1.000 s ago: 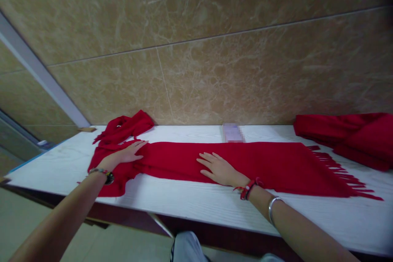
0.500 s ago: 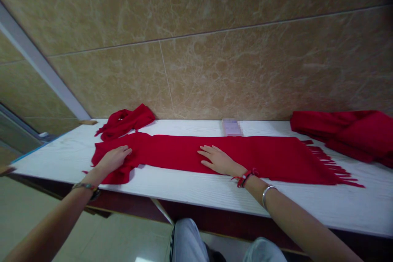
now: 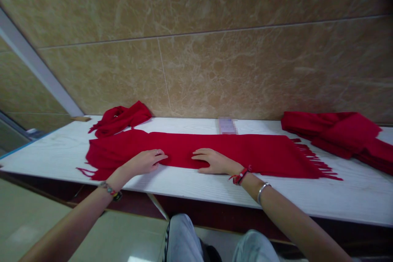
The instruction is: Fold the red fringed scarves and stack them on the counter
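Observation:
A red fringed scarf [image 3: 181, 147] lies lengthwise along the white tabletop, with its straight right end ending in a row of tassels and its left end spread a little unevenly. My left hand [image 3: 146, 161] rests at the scarf's near edge, left of the middle, its fingers stretched out to the right. On the near half of the same scarf lies my right hand [image 3: 216, 161], flat with the fingers apart and pointing left. Both hands touch the cloth without visibly gripping it.
At the back left is a crumpled red cloth [image 3: 123, 118]. A larger folded red cloth [image 3: 331, 131] lies at the back right. Between them a small pale purple, blurred item [image 3: 227, 126] sits near the tiled wall [image 3: 233, 69]. The white tabletop [image 3: 184, 184] has its front edge close to my knees.
My left hand has moved right from the scarf's left end toward the middle. That end now lies flatter and less bunched. My right hand has barely shifted on the cloth.

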A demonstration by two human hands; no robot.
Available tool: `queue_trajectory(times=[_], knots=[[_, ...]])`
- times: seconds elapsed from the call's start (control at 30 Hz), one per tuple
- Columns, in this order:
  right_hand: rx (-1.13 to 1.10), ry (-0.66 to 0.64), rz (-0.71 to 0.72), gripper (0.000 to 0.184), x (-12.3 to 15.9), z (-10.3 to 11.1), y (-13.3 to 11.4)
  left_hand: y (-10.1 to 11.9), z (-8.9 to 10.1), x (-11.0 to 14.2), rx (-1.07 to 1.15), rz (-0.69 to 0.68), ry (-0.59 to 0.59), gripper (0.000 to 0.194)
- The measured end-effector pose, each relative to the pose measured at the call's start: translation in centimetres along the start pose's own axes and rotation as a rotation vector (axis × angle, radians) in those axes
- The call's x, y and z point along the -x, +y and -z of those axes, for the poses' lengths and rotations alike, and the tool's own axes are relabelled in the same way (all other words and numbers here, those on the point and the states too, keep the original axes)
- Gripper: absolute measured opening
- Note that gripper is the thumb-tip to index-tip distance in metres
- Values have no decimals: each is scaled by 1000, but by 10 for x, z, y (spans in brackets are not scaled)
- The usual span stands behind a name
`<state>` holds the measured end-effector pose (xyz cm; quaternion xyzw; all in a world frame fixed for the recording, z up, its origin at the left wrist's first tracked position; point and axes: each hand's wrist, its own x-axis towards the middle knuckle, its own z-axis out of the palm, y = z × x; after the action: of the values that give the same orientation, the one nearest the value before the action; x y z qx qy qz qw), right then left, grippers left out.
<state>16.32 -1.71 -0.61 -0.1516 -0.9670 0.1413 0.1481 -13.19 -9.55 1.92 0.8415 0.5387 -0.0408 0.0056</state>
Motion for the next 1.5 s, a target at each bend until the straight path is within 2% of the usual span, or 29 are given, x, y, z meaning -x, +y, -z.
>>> queue_trajectory(times=[0.13, 0.3, 0.43, 0.57, 0.67, 0.8, 0.97, 1.1, 1.23, 1.37, 1.5], knots=[[-8, 76, -9, 36, 1, 2, -3, -9, -1, -9, 25, 54, 12, 51], [-9, 54, 13, 45, 3, 5, -4, -21, 4, -15, 191, 122, 118, 46], [-17, 104, 18, 45, 3, 1, 0, -24, -1, -20, 202, 118, 132, 47], [-120, 253, -60, 39, 1, -7, 10, -19, -12, -25, 133, 68, 140, 52], [-211, 301, -161, 34, -2, -10, 19, -5, -17, -28, 86, 6, 182, 43], [-259, 296, -231, 28, -4, -10, 25, 17, -16, -36, 27, 25, 265, 27], [-255, 288, -197, 24, -1, -6, 21, 21, -7, -41, -25, -5, 230, 21], [-141, 266, -105, 27, 1, 0, 16, 18, -3, -34, -69, -7, 204, 20], [-96, 199, -121, 24, 2, 3, 16, 25, -2, -27, -170, -42, 150, 22], [5, 141, -113, 14, 5, 8, 12, 33, -3, -26, -183, -72, 167, 22], [158, 80, -19, 12, 10, 14, 0, 37, -3, -27, -186, -96, 151, 22]])
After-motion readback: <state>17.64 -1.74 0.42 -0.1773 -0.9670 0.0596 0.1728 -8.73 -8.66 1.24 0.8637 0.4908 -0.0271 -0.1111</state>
